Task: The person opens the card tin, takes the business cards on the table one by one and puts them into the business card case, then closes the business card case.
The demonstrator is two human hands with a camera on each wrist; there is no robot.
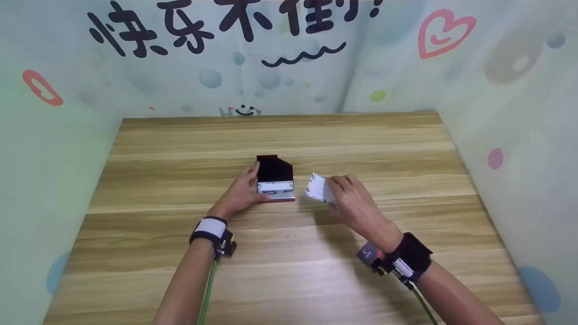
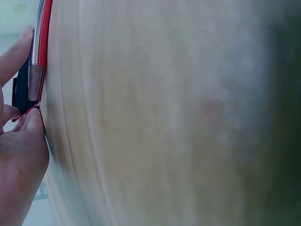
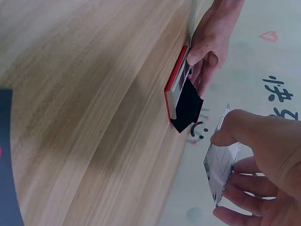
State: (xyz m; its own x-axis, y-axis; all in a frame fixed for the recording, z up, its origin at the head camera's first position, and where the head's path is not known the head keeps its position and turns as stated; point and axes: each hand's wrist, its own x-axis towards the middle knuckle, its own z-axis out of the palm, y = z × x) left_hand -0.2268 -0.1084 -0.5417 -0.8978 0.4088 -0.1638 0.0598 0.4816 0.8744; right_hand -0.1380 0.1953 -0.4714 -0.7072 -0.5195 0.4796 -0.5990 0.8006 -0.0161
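Observation:
A business card case [image 1: 275,169] lies on the table with its black-lined lid folded back. Its outside is red, as the left wrist view shows, and a silvery frame [image 2: 35,82] forms its tray. White cards with a patterned edge [image 1: 275,185] sit in that tray. My left hand [image 1: 240,189] holds the case by its left side, thumb at the near edge and fingers by the lid. Right of the case, above the table, my right hand [image 1: 359,205] pinches a white card [image 3: 220,162] with a leafy border between thumb and fingers.
The wood-grain table [image 1: 289,257] runs back to a printed cloth backdrop [image 1: 289,85], which also hangs along both sides. Each wrist wears a strap with a small camera, and green cables [image 1: 207,289] trail toward the near edge.

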